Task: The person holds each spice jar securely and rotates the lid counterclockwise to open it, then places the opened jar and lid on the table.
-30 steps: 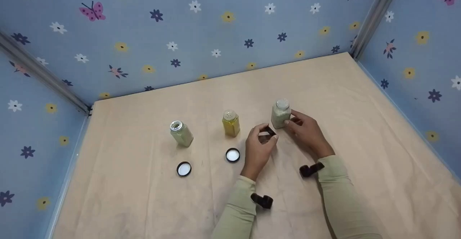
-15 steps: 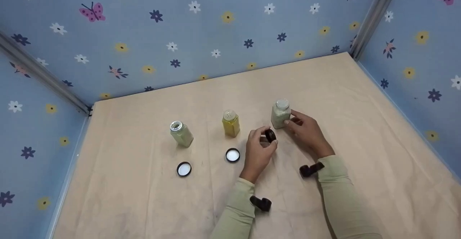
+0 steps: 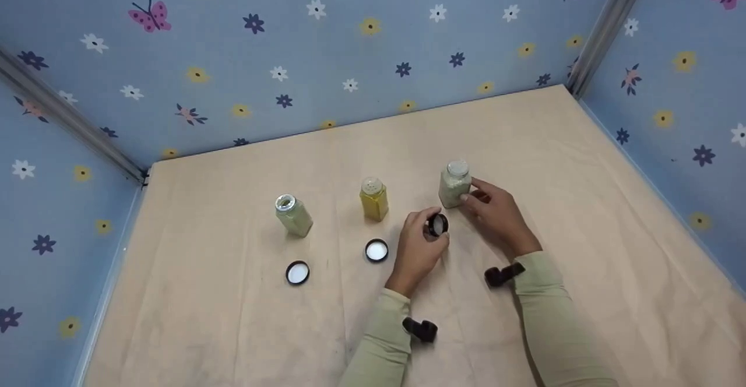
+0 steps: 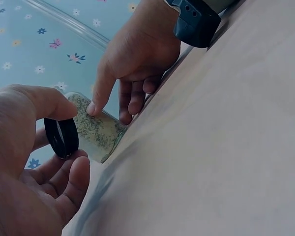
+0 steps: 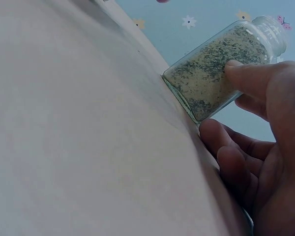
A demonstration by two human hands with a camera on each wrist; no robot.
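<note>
In the head view my left hand (image 3: pixel 417 251) pinches a black jar lid (image 3: pixel 438 224) by its rim, held a little above the cloth. The lid's open side shows in that view. My right hand (image 3: pixel 495 213) holds a glass spice jar (image 3: pixel 454 186), thumb on the near side; it stands upright on the table without a lid. Pale seasoning with green flecks fills this jar (image 5: pixel 211 69) in the right wrist view. The left wrist view shows the lid (image 4: pixel 63 137) between thumb and fingers, just in front of the jar.
A yellow-filled shaker jar (image 3: pixel 373 201) and a green-filled jar (image 3: pixel 295 218) stand to the left, both uncapped. Two black lids with white liners, one lid (image 3: pixel 376 250) and another lid (image 3: pixel 298 273), lie before them. Flowered panels (image 3: pixel 326 43) border the cloth-covered table (image 3: pixel 192 294).
The lid in my left hand has turned so its open side faces the head camera. That hand has drawn slightly downward and left. The right hand and its jar have stayed put.
</note>
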